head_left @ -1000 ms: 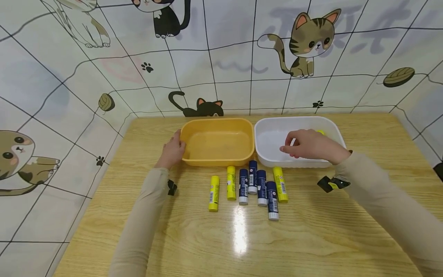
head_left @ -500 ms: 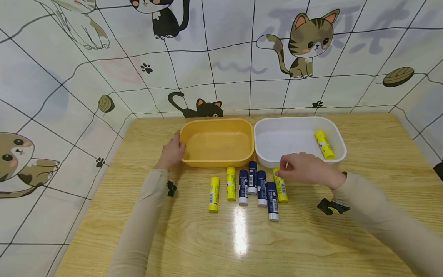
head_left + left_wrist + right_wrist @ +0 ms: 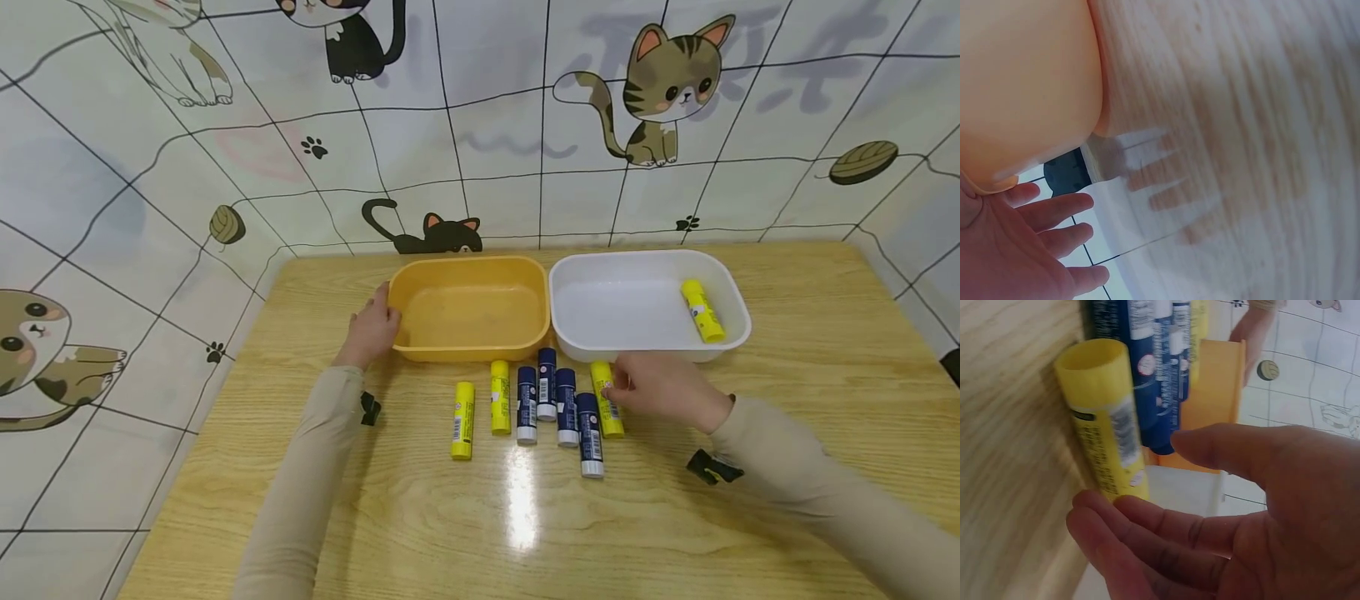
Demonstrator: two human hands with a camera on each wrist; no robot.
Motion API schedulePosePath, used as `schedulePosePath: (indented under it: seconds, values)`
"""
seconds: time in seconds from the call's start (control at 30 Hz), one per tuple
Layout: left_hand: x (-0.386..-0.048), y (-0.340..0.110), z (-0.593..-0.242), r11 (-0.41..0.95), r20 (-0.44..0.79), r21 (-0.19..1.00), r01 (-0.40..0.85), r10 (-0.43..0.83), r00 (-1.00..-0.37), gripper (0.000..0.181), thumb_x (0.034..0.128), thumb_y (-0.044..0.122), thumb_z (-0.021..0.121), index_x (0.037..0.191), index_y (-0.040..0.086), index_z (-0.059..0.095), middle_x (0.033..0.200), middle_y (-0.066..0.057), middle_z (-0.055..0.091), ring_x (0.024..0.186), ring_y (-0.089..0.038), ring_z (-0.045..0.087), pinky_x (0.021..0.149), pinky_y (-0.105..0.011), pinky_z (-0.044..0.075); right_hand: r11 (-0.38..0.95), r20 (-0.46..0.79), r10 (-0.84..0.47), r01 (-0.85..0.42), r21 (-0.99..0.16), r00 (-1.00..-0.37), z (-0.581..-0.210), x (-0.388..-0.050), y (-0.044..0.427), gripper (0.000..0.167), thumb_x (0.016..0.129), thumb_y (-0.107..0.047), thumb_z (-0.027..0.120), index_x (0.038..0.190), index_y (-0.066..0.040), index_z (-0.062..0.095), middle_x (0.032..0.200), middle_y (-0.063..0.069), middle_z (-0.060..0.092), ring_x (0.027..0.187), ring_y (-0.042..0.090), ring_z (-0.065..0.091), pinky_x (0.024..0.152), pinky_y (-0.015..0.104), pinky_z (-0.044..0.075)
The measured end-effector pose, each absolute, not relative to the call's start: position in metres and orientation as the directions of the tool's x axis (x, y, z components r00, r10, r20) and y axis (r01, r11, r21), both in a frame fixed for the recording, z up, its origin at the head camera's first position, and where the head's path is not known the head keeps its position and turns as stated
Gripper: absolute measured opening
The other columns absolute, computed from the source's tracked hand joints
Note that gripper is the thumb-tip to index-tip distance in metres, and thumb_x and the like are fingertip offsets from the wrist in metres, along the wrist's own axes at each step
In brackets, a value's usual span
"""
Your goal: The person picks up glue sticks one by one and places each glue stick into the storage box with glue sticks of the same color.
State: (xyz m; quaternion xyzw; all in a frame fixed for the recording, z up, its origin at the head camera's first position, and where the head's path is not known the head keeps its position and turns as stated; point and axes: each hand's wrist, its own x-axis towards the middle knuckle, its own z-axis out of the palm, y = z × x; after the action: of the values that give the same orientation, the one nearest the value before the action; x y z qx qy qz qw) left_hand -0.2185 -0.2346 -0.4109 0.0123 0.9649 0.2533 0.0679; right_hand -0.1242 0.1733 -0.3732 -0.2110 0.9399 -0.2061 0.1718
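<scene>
My right hand (image 3: 663,385) is at a yellow glue stick (image 3: 604,385) lying in front of the white tray (image 3: 637,354). In the right wrist view the fingers (image 3: 1194,534) reach the end of this stick, and the thumb stands off from it. My left hand (image 3: 370,329) rests against the left end of the orange tray (image 3: 471,352); its fingers look loosely straight in the left wrist view. Several navy glue sticks with white ends (image 3: 590,435) lie left of the right hand. Two more yellow glue sticks (image 3: 462,421) lie further left. Another yellow stick (image 3: 702,311) is in the white tray.
The two trays stand side by side near the back of the wooden table (image 3: 525,533). Behind them rises a white sheet with cat drawings (image 3: 495,150). Light glares on the tabletop in front of the sticks.
The right hand has come from over the white tray down and towards me to the yellow glue stick in front of it, uncovering the stick inside. The left hand stays at the orange tray.
</scene>
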Motion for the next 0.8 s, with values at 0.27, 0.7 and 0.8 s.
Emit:
schedulePosePath:
  seconds: [0.27,0.7,0.8]
  values:
    - [-0.217,-0.235,-0.409,0.877,-0.122,0.481,-0.007,0.058,-0.991,0.057,0.0993,0.016,0.029,0.152,-0.001,0.014,0.138,-0.031,0.045,0.139,-0.044,0.024,0.108,-0.066,0.009,0.854,-0.235,-0.420,-0.293,-0.431,-0.877,-0.387,-0.124,0.168,0.027,0.089,-0.028,0.066,0.071,-0.012,0.054,0.060,-0.001,0.048,0.051,0.013,0.045,0.046,0.027,0.036]
    - [-0.218,-0.234,-0.409,0.871,-0.120,0.491,-0.001,0.067,-0.990,0.058,0.0993,0.017,0.029,0.152,-0.001,0.013,0.134,-0.030,0.050,0.140,-0.043,0.023,0.108,-0.066,0.007,0.876,-0.206,-0.375,-0.274,-0.397,-0.904,-0.397,-0.124,0.161,0.028,0.089,-0.026,0.064,0.069,-0.012,0.051,0.059,0.000,0.046,0.050,0.014,0.045,0.044,0.027,0.037]
    - [-0.218,-0.235,-0.410,0.870,-0.122,0.493,-0.003,0.066,-0.990,0.058,0.0993,0.017,0.029,0.153,0.000,0.014,0.132,-0.030,0.052,0.140,-0.043,0.023,0.108,-0.066,0.007,0.873,-0.203,-0.375,-0.271,-0.405,-0.904,-0.398,-0.125,0.161,0.027,0.088,-0.025,0.065,0.070,-0.011,0.051,0.060,0.000,0.046,0.050,0.014,0.045,0.044,0.027,0.038]
